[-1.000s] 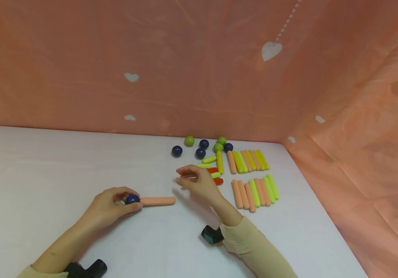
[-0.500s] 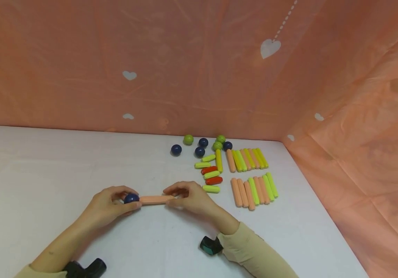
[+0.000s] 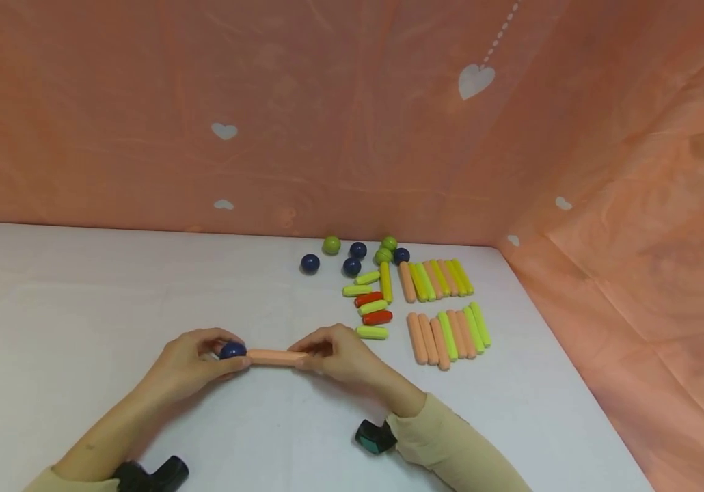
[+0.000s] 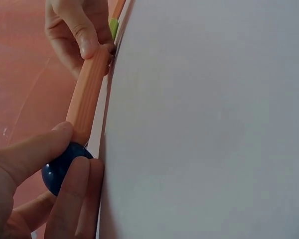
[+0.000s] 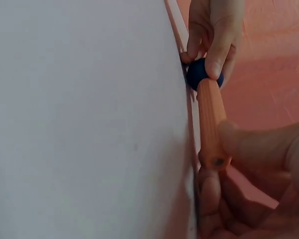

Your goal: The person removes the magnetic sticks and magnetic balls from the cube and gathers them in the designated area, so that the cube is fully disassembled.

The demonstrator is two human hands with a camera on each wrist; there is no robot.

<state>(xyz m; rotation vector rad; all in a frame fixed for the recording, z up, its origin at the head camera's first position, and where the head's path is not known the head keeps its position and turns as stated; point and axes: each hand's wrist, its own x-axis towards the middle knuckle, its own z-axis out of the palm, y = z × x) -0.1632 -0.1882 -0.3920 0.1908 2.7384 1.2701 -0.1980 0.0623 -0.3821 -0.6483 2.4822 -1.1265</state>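
My left hand [image 3: 187,363] grips a dark blue ball [image 3: 232,350] between thumb and fingers. A peach ridged stick [image 3: 272,357] meets the ball at its left end and points right. My right hand [image 3: 342,355] pinches the stick's other end between thumb and fingers. Seen from the right wrist, that end of the peach stick [image 5: 212,119] shows a small dark spot in its face. In the left wrist view, the blue ball [image 4: 62,167] is partly hidden by my left fingers.
Loose blue balls [image 3: 310,264] and green balls [image 3: 331,245] lie at the back of the white table [image 3: 112,294]. Short green and red sticks [image 3: 377,317] sit beyond my right hand. Long sticks stand in two rows, an upper row [image 3: 438,279] and a lower row [image 3: 449,335].
My right hand has come down and left from beside the short sticks and taken hold of the peach stick's right end. The left hand has kept its grip on the ball.
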